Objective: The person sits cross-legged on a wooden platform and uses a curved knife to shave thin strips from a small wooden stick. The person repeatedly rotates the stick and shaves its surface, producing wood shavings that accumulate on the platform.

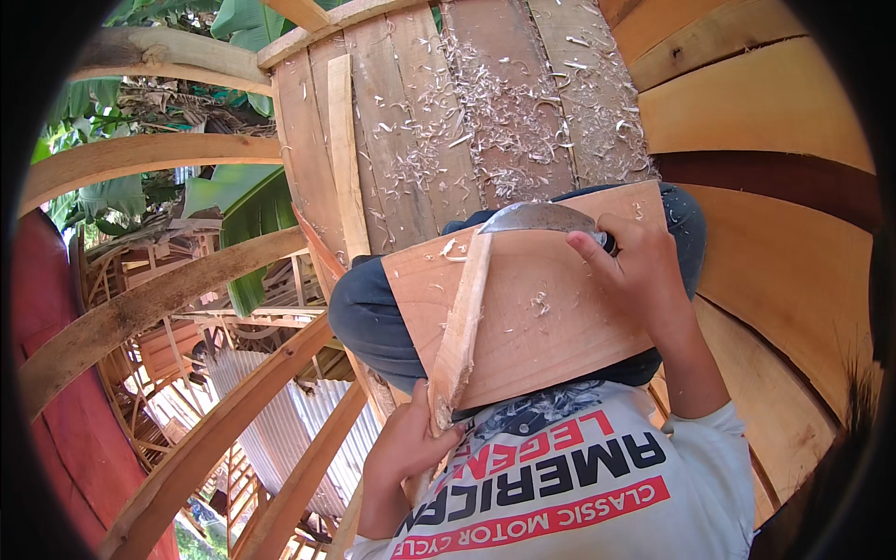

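Observation:
A flat wooden board [560, 308] lies across my lap, with a few shavings on it. My left hand [411, 446] grips the near end of a narrow wooden stick [457, 327], which slants up over the board's left part. In my right hand [644, 266] is the dark handle of a knife with a broad curved blade [537, 217]. The blade points left, and its tip end meets the far end of the stick. My left fingers wrap round the stick close to my shirt.
Curled wood shavings [509, 121] cover the plank floor [392, 112] ahead, where a loose batten [345, 149] lies. Curved timber ribs [159, 154] with open gaps run along the left, above corrugated sheets [280, 411]. Plank walling [765, 252] rises at the right.

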`<state>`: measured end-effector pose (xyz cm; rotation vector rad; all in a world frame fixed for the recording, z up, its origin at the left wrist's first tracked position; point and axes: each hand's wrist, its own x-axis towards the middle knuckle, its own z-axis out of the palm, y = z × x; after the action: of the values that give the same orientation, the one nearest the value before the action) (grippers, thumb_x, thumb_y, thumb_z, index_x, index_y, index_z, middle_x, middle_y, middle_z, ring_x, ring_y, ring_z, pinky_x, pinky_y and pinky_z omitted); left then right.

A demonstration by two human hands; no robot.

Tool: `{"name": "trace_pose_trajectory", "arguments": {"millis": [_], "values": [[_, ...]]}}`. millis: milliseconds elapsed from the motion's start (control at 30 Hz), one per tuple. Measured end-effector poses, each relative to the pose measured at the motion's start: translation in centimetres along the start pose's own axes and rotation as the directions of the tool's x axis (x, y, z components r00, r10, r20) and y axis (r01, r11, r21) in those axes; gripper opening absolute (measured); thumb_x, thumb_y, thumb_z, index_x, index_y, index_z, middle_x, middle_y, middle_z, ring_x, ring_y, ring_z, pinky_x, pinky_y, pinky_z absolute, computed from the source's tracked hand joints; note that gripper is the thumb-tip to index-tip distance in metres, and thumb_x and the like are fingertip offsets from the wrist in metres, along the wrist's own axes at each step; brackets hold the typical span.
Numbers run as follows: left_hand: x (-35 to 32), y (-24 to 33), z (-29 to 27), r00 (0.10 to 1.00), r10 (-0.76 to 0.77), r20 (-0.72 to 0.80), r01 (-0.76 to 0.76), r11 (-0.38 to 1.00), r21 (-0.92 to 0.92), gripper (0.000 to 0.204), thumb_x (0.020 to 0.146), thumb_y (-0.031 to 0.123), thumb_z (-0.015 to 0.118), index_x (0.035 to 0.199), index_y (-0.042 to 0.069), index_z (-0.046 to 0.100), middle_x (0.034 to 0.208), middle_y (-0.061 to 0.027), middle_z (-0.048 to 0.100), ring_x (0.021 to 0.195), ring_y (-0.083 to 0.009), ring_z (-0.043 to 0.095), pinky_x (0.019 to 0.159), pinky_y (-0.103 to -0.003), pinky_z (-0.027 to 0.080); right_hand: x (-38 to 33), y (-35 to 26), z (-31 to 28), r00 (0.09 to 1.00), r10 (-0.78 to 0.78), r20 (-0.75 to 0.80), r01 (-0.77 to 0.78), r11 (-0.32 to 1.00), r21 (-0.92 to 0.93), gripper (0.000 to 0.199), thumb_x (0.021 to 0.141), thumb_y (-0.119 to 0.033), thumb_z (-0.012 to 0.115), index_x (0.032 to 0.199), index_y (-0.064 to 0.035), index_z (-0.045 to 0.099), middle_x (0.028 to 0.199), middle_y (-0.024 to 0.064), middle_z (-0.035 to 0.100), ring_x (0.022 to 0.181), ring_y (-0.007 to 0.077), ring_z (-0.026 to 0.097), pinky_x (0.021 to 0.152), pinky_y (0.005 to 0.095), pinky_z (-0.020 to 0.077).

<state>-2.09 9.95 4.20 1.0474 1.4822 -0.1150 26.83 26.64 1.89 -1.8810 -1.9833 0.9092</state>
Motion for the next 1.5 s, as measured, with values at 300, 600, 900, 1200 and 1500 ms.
{"name": "trace_pose_trajectory", "arguments": {"millis": [300,600,900,1200,1500], "values": [[-1.3,2.4,-4.3,0.854,0.239,-0.462,-0.250,0.967,0.038,0.080,0.075,0.031,0.072,0.136,-0.004,0.033,0.094,-0.0228,0.064,0.077,-0.0331,0.065,0.072,-0.039,0.050,-2.1,1.7,-0.9,0.996,0.088,-0.013,-0.081,0.959,0.271,0.035,0.082,-0.028,0.070,0.069,0.0025,0.059,0.052,0.0158,0.049,0.047,0.0234,0.051,0.049,0.0345,0.0390],[1.0,14.9,-10.4,0.595,0.405,-0.694,-0.108,0.896,0.430,0.077,0.068,0.043,0.080,0.119,0.003,0.039,0.085,-0.0261,0.063,0.086,-0.0457,0.062,0.071,-0.046,0.050,-2.8,7.5,-2.4,0.982,0.157,-0.109,-0.083,0.865,0.494,0.028,0.086,-0.016,0.067,0.068,0.0001,0.053,0.054,-0.0037,0.039,0.053,0.0045,0.033,0.047,0.0260,0.0273],[3.3,22.3,-11.1,0.483,0.595,-0.642,-0.242,0.796,0.555,0.076,0.069,0.055,0.076,0.107,0.000,0.039,0.077,-0.0243,0.061,0.077,-0.0430,0.063,0.065,-0.047,0.049,-2.9,12.3,-1.8,0.961,0.272,-0.048,-0.172,0.724,0.668,0.031,0.090,-0.019,0.064,0.066,-0.0048,0.052,0.054,-0.0055,0.043,0.046,0.0031,0.037,0.043,0.0235,0.0279],[1.7,24.0,-8.2,0.620,0.654,-0.434,-0.532,0.757,0.380,0.057,0.087,0.039,0.065,0.110,-0.003,0.035,0.079,-0.0283,0.060,0.078,-0.0449,0.061,0.067,-0.045,0.047,-2.5,8.1,-2.3,0.983,0.175,-0.061,-0.014,0.398,0.917,0.024,0.092,-0.021,0.061,0.076,-0.0081,0.049,0.052,-0.0014,0.045,0.037,0.0061,0.040,0.035,0.0226,0.0315],[2.1,22.8,-4.9,0.659,0.703,-0.269,-0.661,0.711,0.241,0.045,0.092,0.030,0.061,0.116,0.000,0.036,0.090,-0.0289,0.057,0.084,-0.0441,0.060,0.071,-0.045,0.045,-0.4,-2.4,-5.8,0.965,0.030,-0.261,0.262,-0.005,0.965,0.024,0.090,-0.022,0.064,0.098,-0.0046,0.049,0.074,0.0043,0.051,0.043,0.0086,0.043,0.039,0.0220,0.0366]]}}
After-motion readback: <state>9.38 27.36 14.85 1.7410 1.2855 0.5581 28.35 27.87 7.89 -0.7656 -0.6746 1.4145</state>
